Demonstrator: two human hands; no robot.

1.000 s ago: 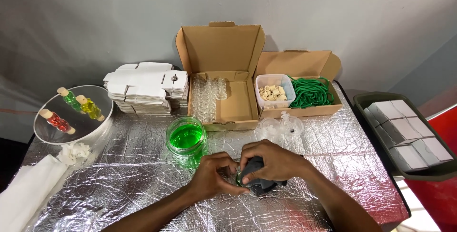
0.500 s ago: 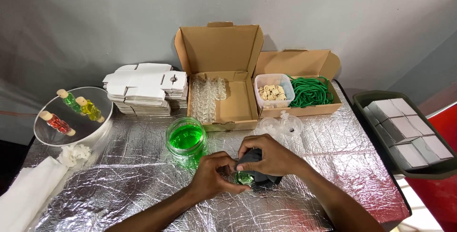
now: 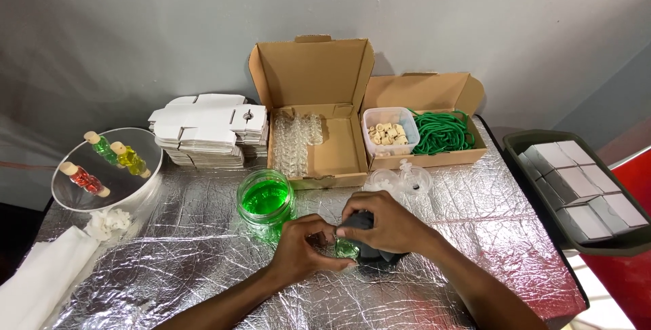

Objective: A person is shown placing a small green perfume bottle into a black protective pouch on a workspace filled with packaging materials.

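The left hand (image 3: pixel 304 245) has its grip closed on a small glass bottle (image 3: pixel 347 249) holding green liquid, pinching it at the middle of the bench (image 3: pixel 203 269), which is covered in crinkled silver foil. The right hand (image 3: pixel 383 221) is wrapped around a dark tool (image 3: pixel 369 252) pressed against that same bottle; its fingers hide most of the tool, so what kind it is cannot be told for sure.

Just behind the left hand stands an open jar (image 3: pixel 265 201) of green liquid, close enough to crowd the knuckles. Behind the right hand lies a clear plastic bag (image 3: pixel 400 181).

Further back sits an open cardboard box (image 3: pixel 342 147) with rows of empty glass bottles (image 3: pixel 293 143) along its left side. Touching it on the right is a second cardboard box (image 3: pixel 434 93) holding a tub of corks (image 3: pixel 388 133) and a coil of green cord (image 3: pixel 444 133). To the left is a stack of flat white cartons (image 3: pixel 207 130).

At the far left a clear round dish (image 3: pixel 135 194) carries three filled bottles, red (image 3: pixel 83 178), green (image 3: pixel 102 146) and yellow (image 3: pixel 129 159). Below it lie a wad of cotton (image 3: pixel 108 221) and a white cloth (image 3: pixel 41 279). Off the right edge, a dark tray (image 3: pixel 536 188) holds grey boxes (image 3: pixel 576 181).
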